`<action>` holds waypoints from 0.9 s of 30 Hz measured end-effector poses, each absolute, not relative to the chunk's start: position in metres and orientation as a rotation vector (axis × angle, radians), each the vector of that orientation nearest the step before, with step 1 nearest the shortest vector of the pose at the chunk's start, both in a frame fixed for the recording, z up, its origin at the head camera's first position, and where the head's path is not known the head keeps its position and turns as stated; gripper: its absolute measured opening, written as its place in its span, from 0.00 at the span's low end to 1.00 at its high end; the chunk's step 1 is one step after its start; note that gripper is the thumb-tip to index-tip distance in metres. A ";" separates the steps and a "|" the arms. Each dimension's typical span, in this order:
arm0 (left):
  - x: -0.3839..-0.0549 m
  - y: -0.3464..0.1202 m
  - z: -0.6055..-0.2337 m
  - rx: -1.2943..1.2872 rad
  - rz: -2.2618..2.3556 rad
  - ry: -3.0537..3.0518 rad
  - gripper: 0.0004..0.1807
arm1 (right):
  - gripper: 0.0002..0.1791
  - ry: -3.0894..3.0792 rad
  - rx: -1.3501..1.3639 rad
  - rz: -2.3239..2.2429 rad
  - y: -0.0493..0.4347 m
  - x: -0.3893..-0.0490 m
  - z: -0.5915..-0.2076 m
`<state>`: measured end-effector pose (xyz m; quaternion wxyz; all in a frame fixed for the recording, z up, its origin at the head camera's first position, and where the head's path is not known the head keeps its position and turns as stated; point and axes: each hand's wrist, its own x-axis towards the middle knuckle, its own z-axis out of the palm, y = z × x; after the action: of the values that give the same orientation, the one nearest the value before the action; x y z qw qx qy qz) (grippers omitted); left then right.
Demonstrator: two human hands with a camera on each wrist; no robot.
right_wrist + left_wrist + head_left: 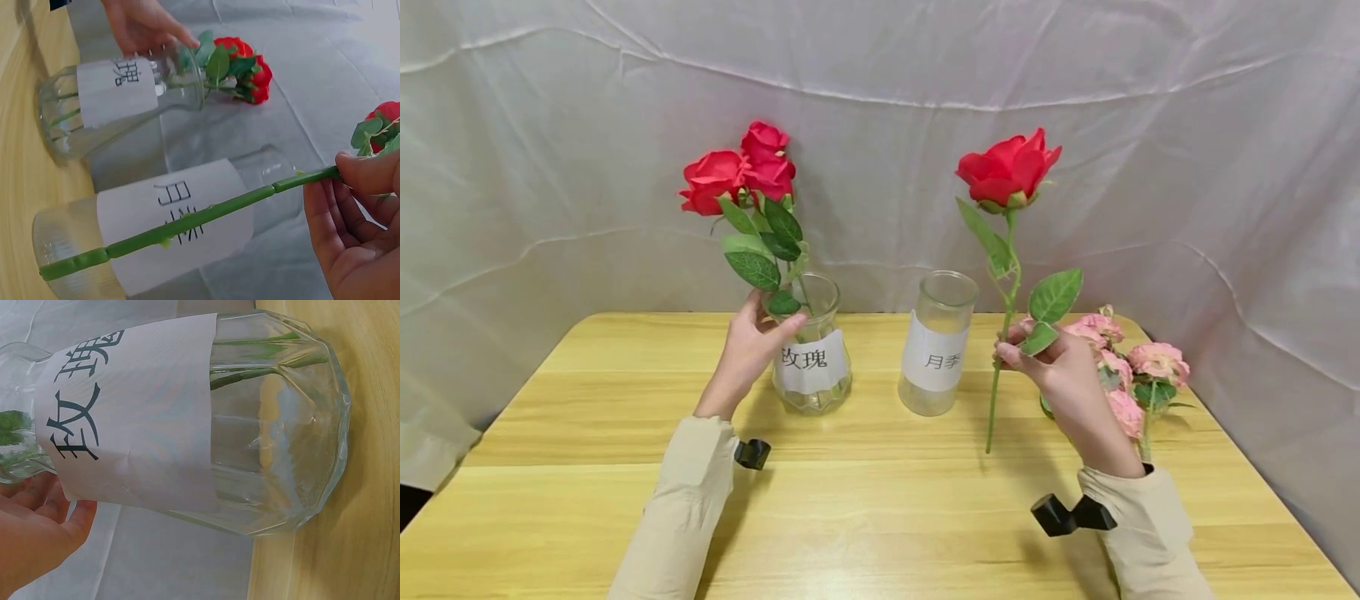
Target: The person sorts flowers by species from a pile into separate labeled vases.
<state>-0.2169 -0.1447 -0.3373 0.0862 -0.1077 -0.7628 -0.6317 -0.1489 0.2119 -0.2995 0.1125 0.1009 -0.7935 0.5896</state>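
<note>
My left hand (758, 337) grips the neck of a flared glass vase (815, 400), its thumb across the front; a white label with dark characters wraps the vase. Two or more red roses (715, 179) stand in it, their green stems (250, 375) showing through the glass base. In my right hand (1060, 367), thumb and fingers pinch the green stem of a single red rose (1009, 169), held upright with its bloom at the top. The stem's lower end hangs just right of a straight glass vase (931, 400), which also has a white label and holds no flowers.
Pink flowers (1157, 364) lie on the wooden table (865, 517) at the right, partly behind my right hand. A pale grey curtain (880, 167) hangs behind the table's back edge. Black wrist cameras (1067, 515) sit on both sleeves.
</note>
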 end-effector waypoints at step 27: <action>-0.217 -0.144 -0.338 -0.346 -1.862 -2.264 0.40 | 0.02 -2.134 0.561 1.906 0.170 -0.128 -0.284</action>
<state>-0.2166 -0.1438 -0.3378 0.0946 -0.1168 -0.7636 -0.6279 -0.1281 0.1704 -0.2839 0.1129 0.1912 -0.7272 0.6495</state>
